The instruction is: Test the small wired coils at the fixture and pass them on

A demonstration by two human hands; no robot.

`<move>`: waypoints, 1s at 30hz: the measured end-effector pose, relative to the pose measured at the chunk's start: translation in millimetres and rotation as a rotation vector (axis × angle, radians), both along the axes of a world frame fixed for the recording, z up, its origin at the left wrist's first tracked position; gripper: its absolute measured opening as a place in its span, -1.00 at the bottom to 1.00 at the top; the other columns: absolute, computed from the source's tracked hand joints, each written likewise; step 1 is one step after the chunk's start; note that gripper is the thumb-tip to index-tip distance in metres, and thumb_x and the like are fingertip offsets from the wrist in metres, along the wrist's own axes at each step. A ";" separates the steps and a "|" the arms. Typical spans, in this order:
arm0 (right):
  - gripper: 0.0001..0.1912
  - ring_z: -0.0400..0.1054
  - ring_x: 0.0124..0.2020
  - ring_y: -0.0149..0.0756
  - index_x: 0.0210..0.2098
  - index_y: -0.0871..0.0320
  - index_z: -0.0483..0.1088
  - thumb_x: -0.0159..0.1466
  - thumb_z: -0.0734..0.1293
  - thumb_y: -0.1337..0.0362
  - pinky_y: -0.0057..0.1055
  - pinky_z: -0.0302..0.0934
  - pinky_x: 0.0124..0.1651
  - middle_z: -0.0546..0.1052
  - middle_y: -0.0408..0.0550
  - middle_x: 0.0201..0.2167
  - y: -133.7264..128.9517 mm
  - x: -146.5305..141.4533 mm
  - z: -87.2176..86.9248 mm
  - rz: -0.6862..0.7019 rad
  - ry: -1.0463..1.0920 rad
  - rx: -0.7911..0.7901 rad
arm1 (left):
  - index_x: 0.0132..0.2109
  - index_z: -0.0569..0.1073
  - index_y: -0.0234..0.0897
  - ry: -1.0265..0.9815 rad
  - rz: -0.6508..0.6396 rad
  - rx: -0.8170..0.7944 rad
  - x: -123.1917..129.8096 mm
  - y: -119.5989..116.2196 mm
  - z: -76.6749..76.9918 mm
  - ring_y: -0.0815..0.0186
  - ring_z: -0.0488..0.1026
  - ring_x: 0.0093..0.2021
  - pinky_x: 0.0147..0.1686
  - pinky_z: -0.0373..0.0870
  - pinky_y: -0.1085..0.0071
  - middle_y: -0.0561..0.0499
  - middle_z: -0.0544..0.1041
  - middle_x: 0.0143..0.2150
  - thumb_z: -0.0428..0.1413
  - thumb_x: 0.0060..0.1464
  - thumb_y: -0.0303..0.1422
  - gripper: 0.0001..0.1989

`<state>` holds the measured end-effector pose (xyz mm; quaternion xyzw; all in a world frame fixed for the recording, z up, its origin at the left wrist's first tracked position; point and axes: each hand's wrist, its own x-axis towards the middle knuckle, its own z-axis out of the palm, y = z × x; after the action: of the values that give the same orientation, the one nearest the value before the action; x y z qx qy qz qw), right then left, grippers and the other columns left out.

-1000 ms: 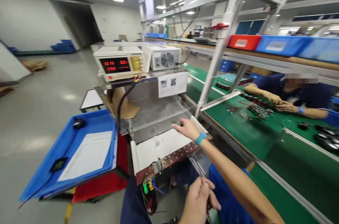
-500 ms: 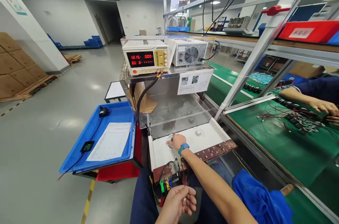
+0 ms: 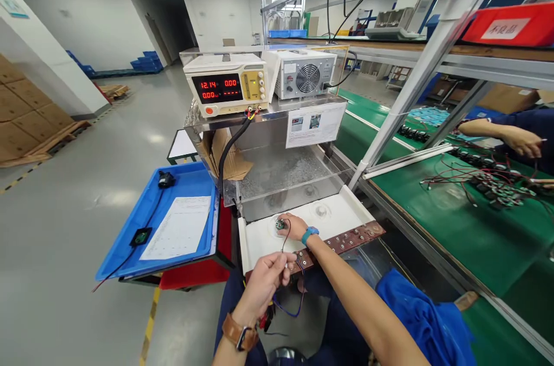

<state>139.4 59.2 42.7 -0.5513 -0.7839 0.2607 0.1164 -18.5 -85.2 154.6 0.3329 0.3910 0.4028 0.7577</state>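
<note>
My right hand [image 3: 295, 227] is closed on a small round part with a green circuit board [image 3: 280, 224], held over the left round fitting of the white tray [image 3: 346, 217]. A thin dark red wire [image 3: 288, 233] hangs from this part towards my left hand [image 3: 272, 273]. The left fingers pinch the wire's end, where a small whitish tip shows. Below them runs the brown strip [image 3: 355, 235] with rows of metal studs. A blue-purple cable [image 3: 291, 314] loops down beside the left hand, close to red and black clips [image 3: 267, 318].
A power supply [image 3: 225, 88] with red digits stands on the metal shelf ahead, beside a fan-backed unit [image 3: 308, 78]. At left is a blue tray [image 3: 125, 254] with a paper sheet [image 3: 177, 228]. Wired parts [image 3: 497, 187] and another person's hand [image 3: 521, 141] are at the green bench on the right.
My left hand has risen and moved forward to the brown strip with the wire end. The right hand has turned slightly, and the green board now shows. The view has shifted a little.
</note>
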 end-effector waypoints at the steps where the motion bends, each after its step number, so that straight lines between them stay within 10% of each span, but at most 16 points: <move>1: -0.57 0.40 -0.20 -0.26 0.04 0.14 0.40 0.18 0.41 0.23 -0.41 0.18 -0.11 0.50 0.01 -0.07 0.8 -1.6 -0.2 -0.004 -0.004 0.002 | -0.24 0.62 -0.39 0.004 -0.020 0.009 1.3 6.6 3.8 0.47 0.26 -0.49 -0.47 0.19 0.49 0.00 0.43 -0.41 0.34 -0.11 -0.03 -0.53; 10: -0.62 0.40 -0.24 -0.29 0.00 0.10 0.41 0.19 0.40 0.24 -0.46 0.12 -0.24 0.56 -0.09 -0.25 2.7 -0.7 1.7 -0.055 0.029 -0.021 | -0.21 0.61 -0.40 0.129 -0.109 0.130 20.9 32.8 1.6 0.45 0.22 -0.48 -0.48 0.16 0.50 0.06 0.35 -0.48 0.30 -0.06 -0.02 -0.53; 30: -0.57 0.42 -0.18 -0.26 0.05 0.01 0.39 0.18 0.39 0.17 -0.45 0.13 -0.20 0.58 -0.11 -0.20 7.1 3.4 -7.0 -0.046 0.009 -0.012 | -0.34 0.65 -0.27 0.905 0.078 0.418 36.1 58.1 -73.9 0.09 0.58 -0.26 -0.19 0.43 0.25 -0.10 0.69 -0.33 0.14 -0.01 -0.12 -0.68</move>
<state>142.7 66.3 35.8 -0.5686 -0.7691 0.2650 0.1225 17.6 -27.2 80.8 0.6039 0.6037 0.3158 0.4136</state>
